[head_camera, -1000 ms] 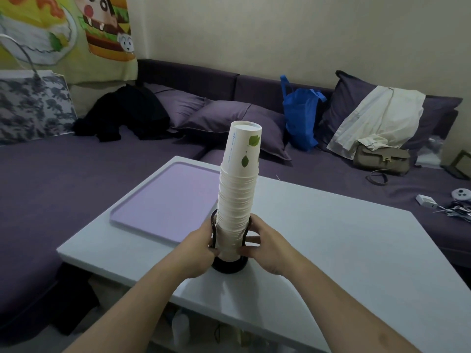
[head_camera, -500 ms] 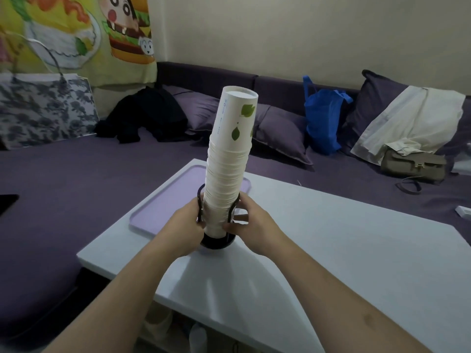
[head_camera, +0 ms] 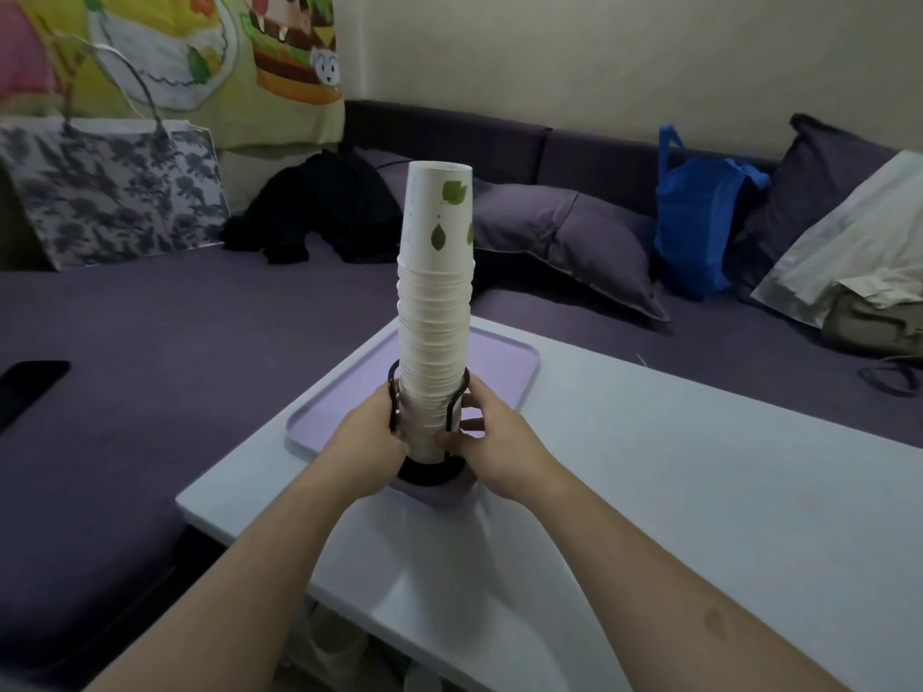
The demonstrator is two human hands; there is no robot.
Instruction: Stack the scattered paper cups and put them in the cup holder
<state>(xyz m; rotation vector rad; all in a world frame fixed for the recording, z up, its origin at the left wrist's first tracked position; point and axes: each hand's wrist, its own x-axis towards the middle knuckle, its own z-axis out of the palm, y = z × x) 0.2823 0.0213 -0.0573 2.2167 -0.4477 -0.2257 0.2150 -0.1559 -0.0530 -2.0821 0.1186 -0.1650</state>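
A tall stack of white paper cups [head_camera: 433, 312] with green leaf prints stands upside down and upright in a black wire cup holder [head_camera: 430, 469]. The holder's round base sits on the near corner of a lilac tray [head_camera: 504, 372] on the white table [head_camera: 699, 501]. My left hand [head_camera: 367, 442] grips the holder and the foot of the stack from the left. My right hand [head_camera: 492, 442] grips them from the right, its fingers curled around the wire loop. The lowest cups are partly hidden by both hands.
A purple sofa [head_camera: 150, 342] wraps round the table's left and far sides, with cushions [head_camera: 574, 237], a blue bag [head_camera: 699, 227], black clothing [head_camera: 319, 207] and a patterned bag [head_camera: 110, 192]. The table's left edge lies close to the holder.
Both hands have carried the holder with the cup stack leftwards across the table onto the lilac tray's near corner. The view has swung left as well.
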